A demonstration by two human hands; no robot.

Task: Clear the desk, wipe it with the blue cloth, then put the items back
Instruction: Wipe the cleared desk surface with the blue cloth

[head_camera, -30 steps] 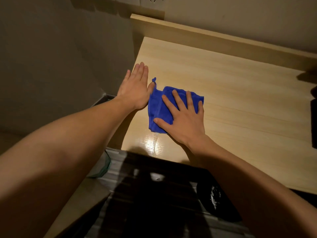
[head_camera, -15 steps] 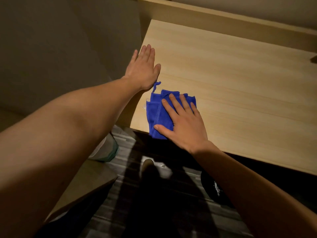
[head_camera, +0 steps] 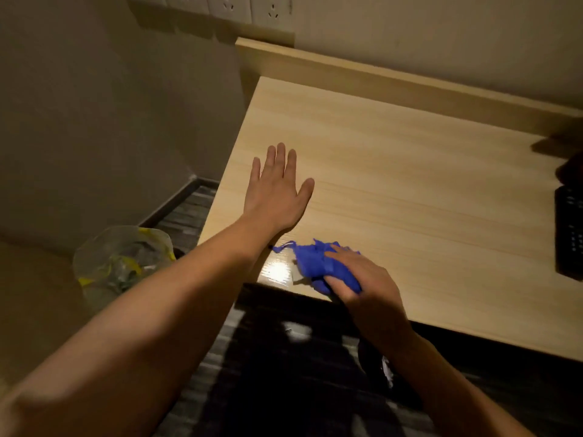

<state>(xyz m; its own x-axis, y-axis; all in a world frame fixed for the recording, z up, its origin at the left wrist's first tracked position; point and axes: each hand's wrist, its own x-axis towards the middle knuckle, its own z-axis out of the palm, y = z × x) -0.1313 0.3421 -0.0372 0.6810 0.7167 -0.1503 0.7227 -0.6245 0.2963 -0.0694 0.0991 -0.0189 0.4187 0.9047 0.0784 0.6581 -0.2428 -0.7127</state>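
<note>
The left hand [head_camera: 275, 192] lay flat on the wooden desk [head_camera: 410, 190], palm down, with its fingers spread out straight and nothing in it. The right hand [head_camera: 362, 288] was closed around the blue cloth [head_camera: 310, 264], which was all bunched up. The cloth sat at the front edge of the desk, just in front of the right hand's fingers and close to the left wrist. A thin blue loop of the cloth stuck out toward the left arm. A bright shiny spot [head_camera: 277, 271] showed on the desk right beside the cloth, between the two arms. Far to the right of the right hand, a black keyboard [head_camera: 569, 234] lay at the side of the desk. Down on the floor, to the left of the left arm, stood a bin with a clear bag [head_camera: 121, 263] in it. On the wall past the left hand's fingertips were white sockets [head_camera: 249, 7].
</note>
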